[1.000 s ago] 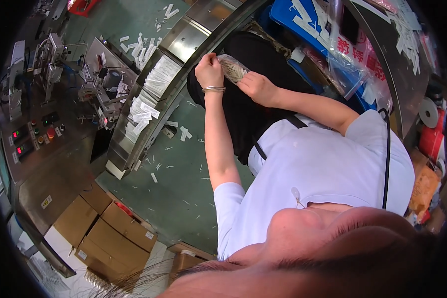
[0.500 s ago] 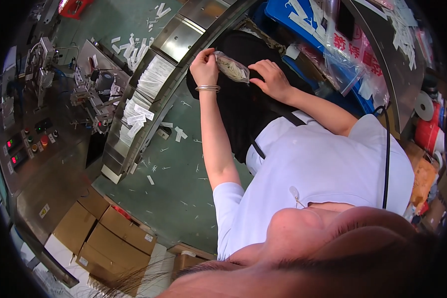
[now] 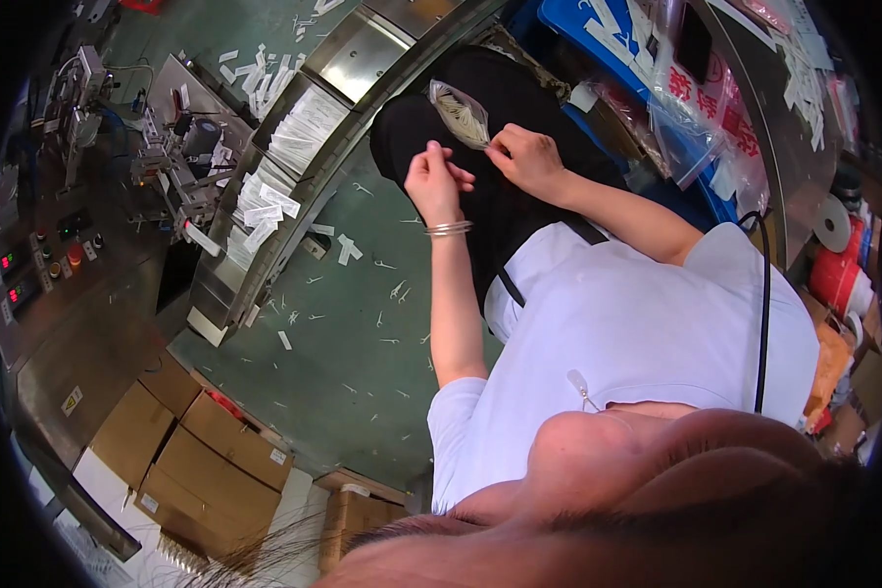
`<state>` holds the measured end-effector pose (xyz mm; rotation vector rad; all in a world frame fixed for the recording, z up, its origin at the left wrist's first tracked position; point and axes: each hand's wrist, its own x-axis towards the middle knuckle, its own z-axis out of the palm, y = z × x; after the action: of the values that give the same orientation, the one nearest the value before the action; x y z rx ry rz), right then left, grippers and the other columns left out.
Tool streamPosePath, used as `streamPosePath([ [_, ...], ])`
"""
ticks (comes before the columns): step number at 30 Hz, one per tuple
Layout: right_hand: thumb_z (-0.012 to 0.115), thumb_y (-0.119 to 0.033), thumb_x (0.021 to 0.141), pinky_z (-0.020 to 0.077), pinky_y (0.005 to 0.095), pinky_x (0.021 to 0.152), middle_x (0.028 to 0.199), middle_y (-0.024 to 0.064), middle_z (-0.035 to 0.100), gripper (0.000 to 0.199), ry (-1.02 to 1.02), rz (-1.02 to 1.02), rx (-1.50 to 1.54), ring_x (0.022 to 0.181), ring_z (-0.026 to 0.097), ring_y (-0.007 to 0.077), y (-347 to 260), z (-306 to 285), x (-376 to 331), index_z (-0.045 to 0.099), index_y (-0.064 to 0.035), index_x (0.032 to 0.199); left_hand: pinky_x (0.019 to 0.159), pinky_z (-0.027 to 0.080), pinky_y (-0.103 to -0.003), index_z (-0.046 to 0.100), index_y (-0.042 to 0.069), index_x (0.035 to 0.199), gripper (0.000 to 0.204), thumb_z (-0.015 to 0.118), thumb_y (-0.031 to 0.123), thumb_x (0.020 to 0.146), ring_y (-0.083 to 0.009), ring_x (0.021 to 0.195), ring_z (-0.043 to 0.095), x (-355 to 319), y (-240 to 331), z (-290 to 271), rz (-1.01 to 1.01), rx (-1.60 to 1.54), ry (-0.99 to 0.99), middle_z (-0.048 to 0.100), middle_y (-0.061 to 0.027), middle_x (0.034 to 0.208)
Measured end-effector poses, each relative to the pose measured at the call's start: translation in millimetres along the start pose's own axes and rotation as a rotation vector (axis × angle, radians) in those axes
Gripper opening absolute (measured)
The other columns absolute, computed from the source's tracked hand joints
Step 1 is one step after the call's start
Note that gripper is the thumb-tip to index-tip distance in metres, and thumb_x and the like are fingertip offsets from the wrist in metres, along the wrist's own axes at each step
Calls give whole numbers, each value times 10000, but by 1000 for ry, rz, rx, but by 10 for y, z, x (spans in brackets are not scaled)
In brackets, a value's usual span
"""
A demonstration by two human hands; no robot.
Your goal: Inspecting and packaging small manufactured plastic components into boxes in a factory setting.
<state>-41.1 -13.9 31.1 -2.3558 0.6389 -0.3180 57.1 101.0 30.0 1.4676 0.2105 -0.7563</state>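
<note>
while the right hand [image 3: 529, 157] pinches the lower edge of a small clear plastic bag [image 3: 461, 113], the left hand [image 3: 436, 181] sits just beside it with its fingers curled together, thumb and forefinger closed on something too thin to make out, perhaps one of the little white sticks. the bag hangs over the person's dark apron [image 3: 500, 196], above the lap, its mouth turned toward the hands, and pale slender pieces show through its film. by the look of it the step in hand is filling or topping up the bag, the right hand keeping it steady while the left feeds it. the next move would call for the left fingertips to meet the bag's opening squarely, with the right hand keeping the mouth spread so nothing slips past. many small white sticks [image 3: 392, 289] lie scattered on the green floor [image 3: 363, 343] below, which suggests pieces drop easily. to the left, a curved metal tabletop [image 3: 265, 255] carries stacks of white paper sachets [image 3: 304, 127], and cardboard boxes [image 3: 206, 451] stand lower down
</note>
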Motion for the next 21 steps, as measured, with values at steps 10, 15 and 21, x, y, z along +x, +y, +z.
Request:
streamPosePath([
  [10,587,-99,737,466,382,540,694,91,538,92,23,-97,-2,616,585,292,3,46,-16,552,-38,678,645,525,-308,545,5,952,266,430,244,931,-198,762,621,-234,-735,203,-444,-465,-222,610,-93,836],
  [15,598,-121,722,465,395,562,707,95,530,106,-22,33,45,630,579,299,-101,-16,29,555,-31,686,920,420,-348,505,29,1130,298,363,223,952,-209,1062,519,-190,-866,352,-538,-1076,-414,544,-85,1143],
  [21,594,-136,713,463,400,589,757,94,539,112,-44,75,36,663,575,304,-69,-25,77,564,-31,690,957,391,-348,467,38,1193,317,356,214,954,-203,1101,496,-247,-796,424,-541,-1162,-486,515,-77,1207],
])
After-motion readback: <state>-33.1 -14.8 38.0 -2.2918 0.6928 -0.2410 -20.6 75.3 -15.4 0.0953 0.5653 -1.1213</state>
